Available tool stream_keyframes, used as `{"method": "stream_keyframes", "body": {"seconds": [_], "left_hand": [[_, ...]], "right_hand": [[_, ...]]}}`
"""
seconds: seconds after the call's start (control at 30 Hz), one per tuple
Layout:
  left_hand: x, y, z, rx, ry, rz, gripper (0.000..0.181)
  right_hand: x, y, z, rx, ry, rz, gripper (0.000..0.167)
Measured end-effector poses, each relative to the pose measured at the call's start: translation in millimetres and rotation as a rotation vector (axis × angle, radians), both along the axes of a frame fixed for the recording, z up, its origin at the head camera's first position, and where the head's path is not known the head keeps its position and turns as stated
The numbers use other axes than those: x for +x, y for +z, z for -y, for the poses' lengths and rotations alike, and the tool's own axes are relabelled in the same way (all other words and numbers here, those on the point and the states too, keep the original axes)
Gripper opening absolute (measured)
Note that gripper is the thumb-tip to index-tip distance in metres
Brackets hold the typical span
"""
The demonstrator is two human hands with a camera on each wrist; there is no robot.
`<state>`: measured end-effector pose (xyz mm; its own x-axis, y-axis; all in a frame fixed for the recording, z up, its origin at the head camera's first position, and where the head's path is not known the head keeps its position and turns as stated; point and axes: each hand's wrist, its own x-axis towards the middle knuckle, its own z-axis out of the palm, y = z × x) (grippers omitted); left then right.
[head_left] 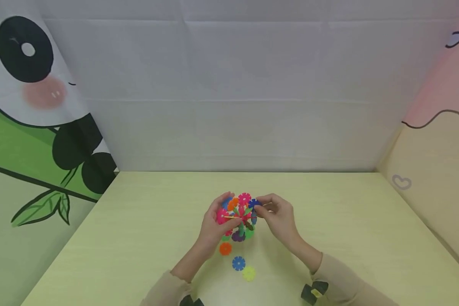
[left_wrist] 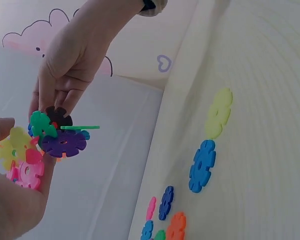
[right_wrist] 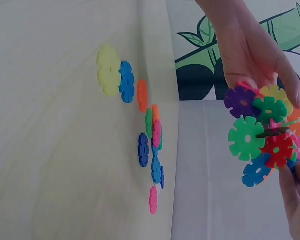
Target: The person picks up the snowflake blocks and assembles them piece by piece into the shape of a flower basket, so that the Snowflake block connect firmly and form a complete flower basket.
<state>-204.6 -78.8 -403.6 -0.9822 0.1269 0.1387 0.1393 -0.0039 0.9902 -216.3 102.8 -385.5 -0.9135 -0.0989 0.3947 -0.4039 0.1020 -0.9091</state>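
Observation:
A cluster of interlocked, notched plastic snowflake discs (right_wrist: pixel 276 151) in many colours is held up off the table between both hands. My left hand (head_left: pixel 211 227) grips it from the left, the thumb lying across the front. From the right, my right hand (head_left: pixel 278 216) pinches a dark blue snowflake disc (head_left: pixel 254 203) at the cluster's upper right edge. Whether that disc is slotted into its neighbours cannot be told. In the left wrist view, a purple disc (left_wrist: pixel 64 144) and a green disc (left_wrist: pixel 42 124) stick out of the cluster. Fingers hide part of it.
Loose discs lie flat on the pale table (head_left: pixel 137 238): an orange one (head_left: pixel 225 248), a blue one (head_left: pixel 239 263) and a yellow one (head_left: pixel 249 273). Several more, including a dark blue disc (right_wrist: pixel 143 150), show in the right wrist view. A white backdrop (head_left: pixel 229 93) stands behind.

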Motion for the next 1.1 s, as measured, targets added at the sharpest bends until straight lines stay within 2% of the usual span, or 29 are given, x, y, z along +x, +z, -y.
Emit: {"method": "stream_keyframes", "body": {"seconds": [0.07,0.13,0.2,0.3,0.37,0.47,0.63,0.83,0.9,1.0,1.1], "left_hand": [[1.8,1.6,1.2,-0.053,0.007,-0.051,0.071],[3.2,2.7,4.0,-0.103,-0.022,-0.085,0.072],[4.1,3.5,8.0,-0.098,-0.116,-0.102,0.068],[3.3,2.3,13.2,-0.084,-0.261,-0.084,0.060],[2.7,0.4,15.8,-0.077,-0.301,-0.079,0.058],[1.0,-4.0,19.2,-0.081,-0.267,-0.063,0.056],[-2.6,-10.1,32.0,-0.072,-0.177,0.010,0.056],[-8.6,-8.3,54.4,-0.097,-0.077,0.039,0.057],[-9.9,-7.4,60.3,-0.092,-0.068,0.049,0.057],[-11.2,-6.1,66.2,-0.095,-0.053,0.061,0.057],[-12.0,-6.3,67.9,-0.096,-0.039,0.067,0.057]], "right_hand": [[-4.5,0.6,-4,0.009,0.041,-0.002,0.018],[-9.1,0.4,-8,0.027,0.092,0.003,0.018],[-12.7,0.2,-11,0.063,0.151,0.009,0.017],[-16.5,0.5,-13,0.124,0.223,0.011,0.017],[-19.1,-0.2,-13,0.151,0.264,0.009,0.017],[-22.7,-1.0,-12,0.187,0.300,0.008,0.020],[-33.3,-7.2,-12,0.282,0.329,0.011,0.025],[-60.0,-31.7,-14,0.537,0.306,0.000,0.028],[-71.0,-42.5,-11,0.606,0.317,0.029,0.029],[-86.6,-57.7,-3,0.646,0.324,0.112,0.030],[-94.5,-65.5,2,0.675,0.283,0.171,0.028]]}}
